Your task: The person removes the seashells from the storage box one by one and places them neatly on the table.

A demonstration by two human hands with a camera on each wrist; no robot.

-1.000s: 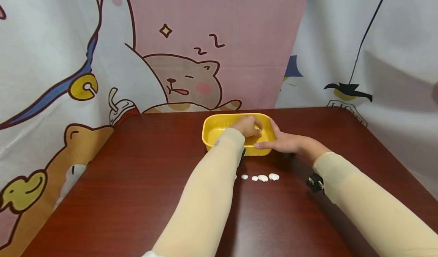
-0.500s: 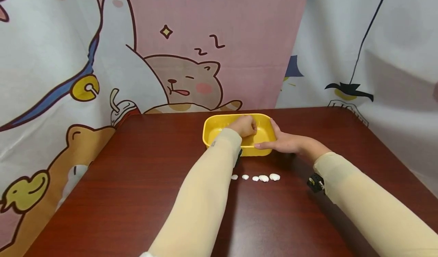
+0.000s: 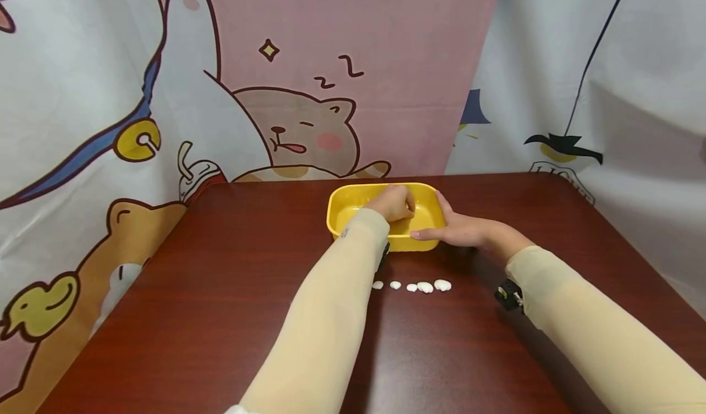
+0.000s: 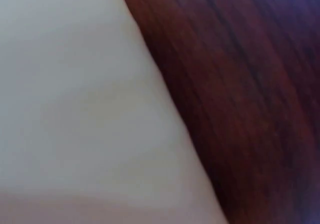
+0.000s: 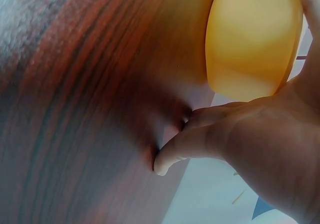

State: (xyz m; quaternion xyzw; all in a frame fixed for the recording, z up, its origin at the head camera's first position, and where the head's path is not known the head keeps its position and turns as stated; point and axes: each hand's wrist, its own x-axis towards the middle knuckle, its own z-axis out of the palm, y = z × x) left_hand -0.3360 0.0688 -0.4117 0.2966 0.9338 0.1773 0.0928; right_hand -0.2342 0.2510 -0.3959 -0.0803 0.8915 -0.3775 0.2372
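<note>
A yellow plastic basin (image 3: 386, 243) stands near the far edge of the table. My left hand (image 3: 393, 203) reaches down inside it, fingers curled and fingertips low toward the bottom; I cannot tell whether they hold anything. My right hand (image 3: 462, 228) is spread against the basin's right end, with the thumb along the front rim and a finger up the right side. In the right wrist view, other fingers (image 5: 197, 140) of that hand reach down to the tabletop beside the yellow wall. White seashells (image 3: 425, 287) lie in a row in front of the basin.
The left forearm in its cream sleeve (image 3: 320, 316) covers part of the table and the row's left end. A dark brown wooden table (image 3: 220, 291) extends to a printed cartoon cloth (image 3: 408, 65) behind. Pale sleeve and wood fill the blurred left wrist view.
Inside the basin my left hand has moved slightly left, and its fingers have closed together more. One more shell shows beside the left sleeve. The right hand has kept its place.
</note>
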